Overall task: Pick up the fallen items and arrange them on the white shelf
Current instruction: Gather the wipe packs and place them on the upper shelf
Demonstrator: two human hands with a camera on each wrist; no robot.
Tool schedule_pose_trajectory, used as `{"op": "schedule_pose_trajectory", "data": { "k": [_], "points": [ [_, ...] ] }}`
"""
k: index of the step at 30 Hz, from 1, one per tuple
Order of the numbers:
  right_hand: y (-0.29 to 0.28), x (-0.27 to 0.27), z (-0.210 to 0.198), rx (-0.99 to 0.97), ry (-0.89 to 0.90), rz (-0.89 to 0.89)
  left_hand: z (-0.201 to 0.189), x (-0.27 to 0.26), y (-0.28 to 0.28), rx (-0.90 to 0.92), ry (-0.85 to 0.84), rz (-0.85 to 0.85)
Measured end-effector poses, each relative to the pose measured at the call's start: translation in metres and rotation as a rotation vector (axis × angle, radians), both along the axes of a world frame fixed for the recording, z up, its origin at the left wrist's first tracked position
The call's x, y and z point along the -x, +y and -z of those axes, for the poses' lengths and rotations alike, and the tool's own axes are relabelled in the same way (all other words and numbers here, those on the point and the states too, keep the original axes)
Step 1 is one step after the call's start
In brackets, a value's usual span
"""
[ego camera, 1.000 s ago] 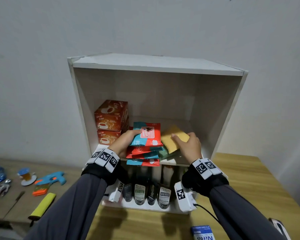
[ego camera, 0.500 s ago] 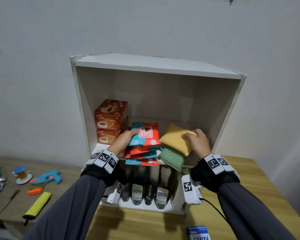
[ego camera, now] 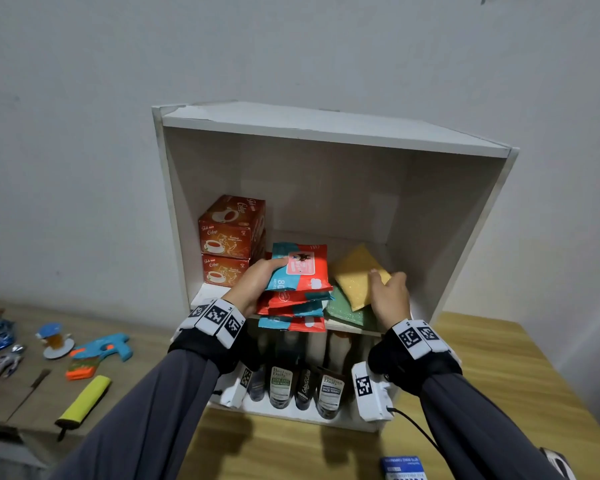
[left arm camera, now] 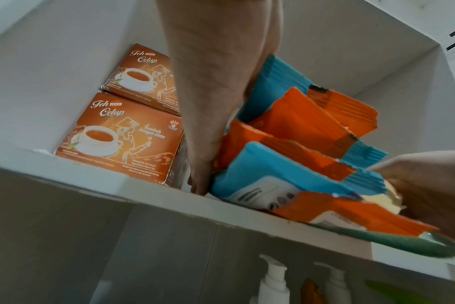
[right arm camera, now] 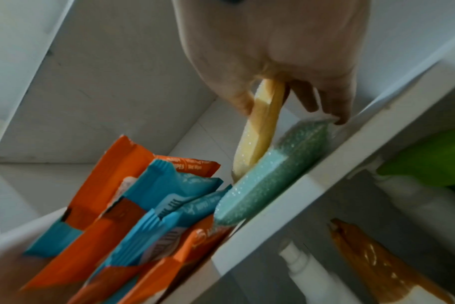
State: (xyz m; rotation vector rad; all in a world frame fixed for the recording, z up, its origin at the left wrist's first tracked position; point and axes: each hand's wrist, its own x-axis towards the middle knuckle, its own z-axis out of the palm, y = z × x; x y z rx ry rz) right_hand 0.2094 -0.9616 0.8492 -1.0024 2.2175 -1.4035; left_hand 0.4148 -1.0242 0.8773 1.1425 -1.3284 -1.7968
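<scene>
On the upper board of the white shelf (ego camera: 326, 128) lies a stack of several orange-and-blue wipe packs (ego camera: 300, 271). My left hand (ego camera: 257, 282) holds the stack's left side, thumb on the top pack (left arm camera: 273, 82). Right of the stack, my right hand (ego camera: 388, 292) pinches a yellow sponge (ego camera: 355, 275) between thumb and fingers (right arm camera: 237, 96). The yellow sponge (right arm camera: 257, 131) stands tilted on a green sponge (right arm camera: 273, 170), which lies flat at the board's front edge (ego camera: 345, 311). Two orange tea boxes (ego camera: 231, 237) are stacked at the left.
Bottles and tubes (ego camera: 281, 386) fill the lower compartment. The shelf stands on a wooden table (ego camera: 499, 358); a blue box (ego camera: 404, 471) lies at its near edge. On a lower surface at the left lie a toy gun (ego camera: 101, 348), a yellow roll (ego camera: 84, 398) and a small cup (ego camera: 54, 341).
My right hand lifted the yellow sponge off the green one, then brought it back down and left onto it. The left hand stayed on the wipe packs.
</scene>
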Motion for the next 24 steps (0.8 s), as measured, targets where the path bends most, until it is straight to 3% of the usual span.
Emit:
{"op": "schedule_pose_trajectory", "data": {
  "k": [6,16,18,20,24],
  "points": [
    [0.014,0.005,0.004,-0.132,0.083,0.063,-0.001,-0.001,0.0,0.012,-0.017,-0.004],
    [0.022,-0.031,0.007,-0.147,0.128,-0.264,0.001,-0.002,0.007,0.123,-0.059,-0.092],
    [0.022,-0.028,0.007,-0.143,0.109,-0.274,0.001,-0.005,0.004,0.324,-0.296,-0.111],
    [0.021,-0.023,0.007,-0.128,0.099,-0.264,0.0,-0.009,0.009,0.638,-0.533,-0.136],
    [0.022,-0.023,0.007,-0.097,0.089,-0.207,-0.009,-0.011,0.032,1.133,-0.616,0.005]
  ]
}}
